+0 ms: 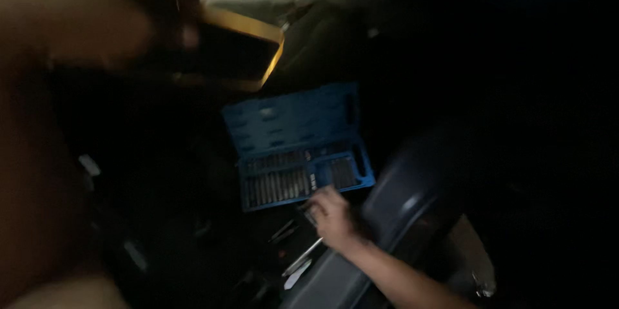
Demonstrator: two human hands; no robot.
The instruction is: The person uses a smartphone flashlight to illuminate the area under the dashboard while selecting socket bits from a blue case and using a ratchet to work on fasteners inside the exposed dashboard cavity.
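- Right hand [330, 215]: reached in from the lower right, forearm lying over a dark rounded panel [412, 209]; fingers curled at the near edge of the case, apparently about a small dark bit [309, 211], though blur left the grip uncertain.
- Case [298, 144]: blue plastic bit case, lying open just beyond the right hand; the lid half, farther off, showed empty moulded recesses, and the near half held rows of dull metal bits standing side by side in dark slots.
- Tools [302, 259]: slim bright metal pieces, lying loose just below the right hand.
- Left hand [84, 12]: large and blurred at upper left, well apart from the right, closed around a phone [235, 51] with a yellow rim.
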